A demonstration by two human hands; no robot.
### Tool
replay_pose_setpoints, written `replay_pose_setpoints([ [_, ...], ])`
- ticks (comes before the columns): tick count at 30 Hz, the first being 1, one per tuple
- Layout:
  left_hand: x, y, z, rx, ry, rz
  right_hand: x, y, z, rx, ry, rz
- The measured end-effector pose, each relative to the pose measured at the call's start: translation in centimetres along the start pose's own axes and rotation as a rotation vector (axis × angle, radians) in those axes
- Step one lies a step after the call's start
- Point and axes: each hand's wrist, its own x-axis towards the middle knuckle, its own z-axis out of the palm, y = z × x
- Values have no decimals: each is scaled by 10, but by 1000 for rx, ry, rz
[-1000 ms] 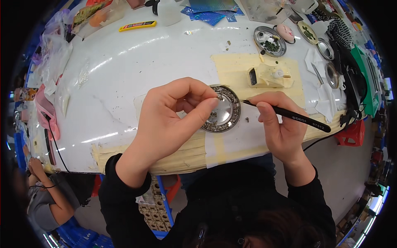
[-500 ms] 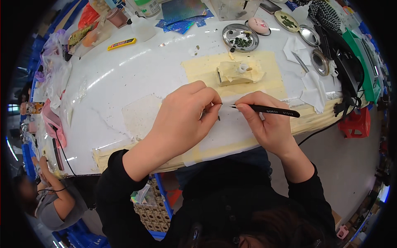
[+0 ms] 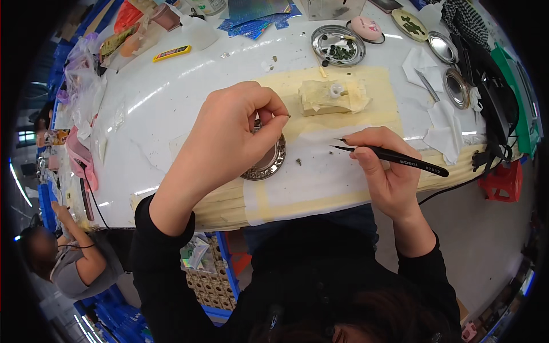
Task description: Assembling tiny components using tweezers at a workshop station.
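black tweezers (image 3: 407, 160) clamped in rt grip (image 3: 389, 174), pointing twd lt grip (image 3: 231, 131) pinching tiny bit (image 3: 289, 116).

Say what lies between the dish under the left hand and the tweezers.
In the head view, two small dark bits on the white sheet, the right one nearer the tweezers.

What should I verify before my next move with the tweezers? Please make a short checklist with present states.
1. Tweezers held in right hand: ok.
2. Tweezer tips apart, nothing seen between them: ok.
3. Identity of the tiny piece at the left hand's fingertips: cannot tell, too small.
4. Dish fully in sight: not ok, the left hand hides part.
5. Paper free of loose bits: not ok, dark bits lie there.
6. Taped block apart from both hands: ok.
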Motion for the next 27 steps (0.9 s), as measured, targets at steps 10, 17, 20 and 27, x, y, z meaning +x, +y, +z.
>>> replay_pose_setpoints([
  [10,-17,-5,-4,-169,145,91,4,-6,0,14,25,-215],
  [17,-58,9,25,-371,300,88,10,-38,13,-18,-80,-147],
  [20,-66,11,31,-591,267,1,9,-41,29,-69,-57,-170],
  [27,-78,17,38,-665,266,6,4,-43,35,-93,-49,-252],
])
